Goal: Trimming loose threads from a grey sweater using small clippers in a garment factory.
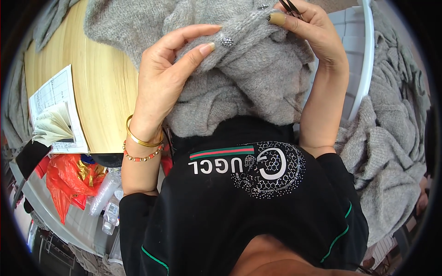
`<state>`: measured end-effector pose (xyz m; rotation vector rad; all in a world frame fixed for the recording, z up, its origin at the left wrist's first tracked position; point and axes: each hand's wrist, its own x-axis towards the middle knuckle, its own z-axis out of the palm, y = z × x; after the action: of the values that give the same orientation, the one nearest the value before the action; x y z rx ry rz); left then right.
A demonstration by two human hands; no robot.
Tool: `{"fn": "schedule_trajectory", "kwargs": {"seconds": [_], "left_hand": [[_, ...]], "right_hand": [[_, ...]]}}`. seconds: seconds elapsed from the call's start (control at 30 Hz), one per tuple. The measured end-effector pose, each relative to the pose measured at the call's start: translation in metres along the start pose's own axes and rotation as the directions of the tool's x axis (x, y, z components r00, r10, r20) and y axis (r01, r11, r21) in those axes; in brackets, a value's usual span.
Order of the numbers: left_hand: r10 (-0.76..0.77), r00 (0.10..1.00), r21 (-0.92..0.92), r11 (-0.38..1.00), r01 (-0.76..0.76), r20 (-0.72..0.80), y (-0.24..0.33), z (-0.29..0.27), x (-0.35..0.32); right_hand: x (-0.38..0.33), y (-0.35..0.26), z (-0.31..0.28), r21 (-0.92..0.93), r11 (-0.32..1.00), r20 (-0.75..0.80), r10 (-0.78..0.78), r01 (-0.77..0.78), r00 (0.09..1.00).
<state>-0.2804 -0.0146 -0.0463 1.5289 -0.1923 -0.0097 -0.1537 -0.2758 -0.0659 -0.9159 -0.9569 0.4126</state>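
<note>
A fuzzy grey knit garment (258,83) lies bunched over my lap and the table edge. Along its raised band sits a dark, sparkly round button (226,41), with a second button (263,7) farther up. My left hand (159,69) is closed on the band, thumb and fingers pinching the knit beside the nearer button. At the band's far end, my right hand (320,37) is closed, its thumb tip against the knit. Dark pointed metal blades, seemingly thread snips (291,8), stick out of that hand; their handles are hidden. Something tan covers the right thumb's tip.
On the left, a wooden table (106,92) bears an open notebook (55,122) on a printed sheet. Below it are a red plastic bag (69,177) and a clear bottle (110,216). A pale plastic bin (366,60) stands right, beside heaped grey knitwear (391,152).
</note>
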Motion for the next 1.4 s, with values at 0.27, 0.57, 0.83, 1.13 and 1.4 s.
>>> {"fn": "schedule_trajectory", "kwargs": {"seconds": [0.27,0.57,0.83,1.13,1.4], "left_hand": [[-0.12,0.993,0.042,0.992,0.121,-0.012,0.0,-0.003,-0.005],[-0.118,0.993,-0.104,0.988,0.117,-0.006,-0.007,0.0,-0.004],[-0.168,0.985,0.026,0.986,0.167,0.034,-0.007,-0.005,-0.009],[-0.178,0.984,-0.022,0.984,0.178,0.014,0.0,-0.003,-0.011],[0.299,0.953,0.586,0.78,-0.221,-0.039,0.014,0.028,-0.007]], "right_hand": [[0.004,-0.043,0.033,-0.212,0.741,-0.48,0.489,-0.638,0.728],[-0.005,-0.041,0.031,-0.306,0.75,-0.491,0.404,-0.587,0.772],[-0.026,-0.045,0.026,-0.217,0.836,-0.71,0.219,-0.504,0.669],[-0.033,-0.052,0.019,-0.162,0.875,-0.763,0.181,-0.455,0.62],[-0.027,-0.067,0.038,-0.223,0.851,-0.656,0.23,-0.475,0.719]]}}
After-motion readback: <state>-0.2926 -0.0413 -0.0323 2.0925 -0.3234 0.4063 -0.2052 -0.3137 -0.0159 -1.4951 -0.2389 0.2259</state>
